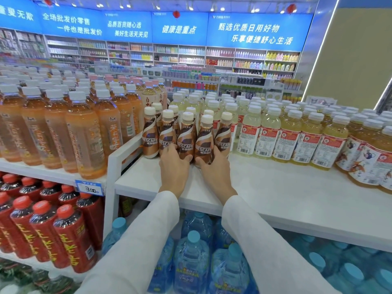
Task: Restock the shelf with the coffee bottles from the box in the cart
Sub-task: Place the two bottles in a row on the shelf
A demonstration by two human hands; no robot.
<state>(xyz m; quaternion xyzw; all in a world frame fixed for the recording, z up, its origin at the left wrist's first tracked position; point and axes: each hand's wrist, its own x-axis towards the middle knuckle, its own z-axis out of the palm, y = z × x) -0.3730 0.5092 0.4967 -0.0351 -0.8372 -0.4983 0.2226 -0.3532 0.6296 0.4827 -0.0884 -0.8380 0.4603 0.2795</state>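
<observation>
Brown plastic Nescafé coffee bottles with cream caps [151, 134] stand clustered at the left end of a white shelf board [275, 187]. The left hand [175, 168] and right hand [214, 169] each curl fingers round 1 front bottle. Best slid back gently, upright, labels forward.

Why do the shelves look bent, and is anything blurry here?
Head view: the wide-angle lens bows the white shelf and blue banners; coffee bottles, left hand and right hand look sharp; far wall shelves are soft; ceiling lights glare slightly; light is even.
</observation>
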